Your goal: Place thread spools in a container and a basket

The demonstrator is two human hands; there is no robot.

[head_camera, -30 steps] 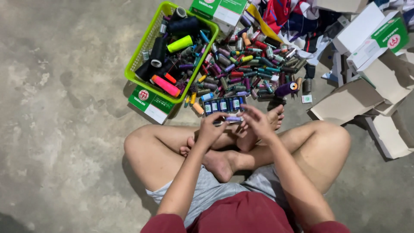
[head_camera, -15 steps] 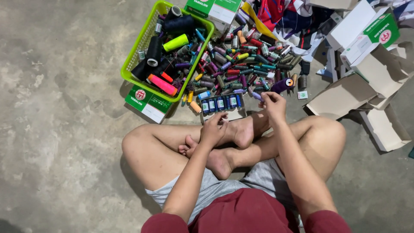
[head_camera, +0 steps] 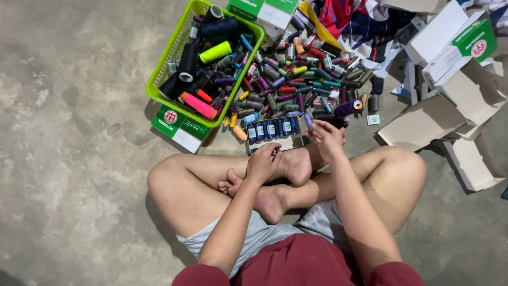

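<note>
I sit cross-legged on a concrete floor. My right hand (head_camera: 328,140) pinches a small pale purple thread spool (head_camera: 308,121) just to the right of a small open box (head_camera: 275,142) holding a row of blue spools (head_camera: 271,128). My left hand (head_camera: 263,161) rests curled on my ankle, below that box, with nothing visible in it. Beyond the box lies a heap of many-coloured thread spools (head_camera: 301,79).
A green plastic basket (head_camera: 160,71) with large black, yellow and pink cones stands at the far left, on a green-and-white carton (head_camera: 179,127). More green-and-white cartons (head_camera: 457,45) and open brown cardboard boxes (head_camera: 423,124) lie to the right. Crumpled cloth (head_camera: 360,21) lies behind the heap.
My hands have parted from in front of the box. The right hand went right and forward, then drew back a little with the purple spool. The left hand settled onto my ankle.
</note>
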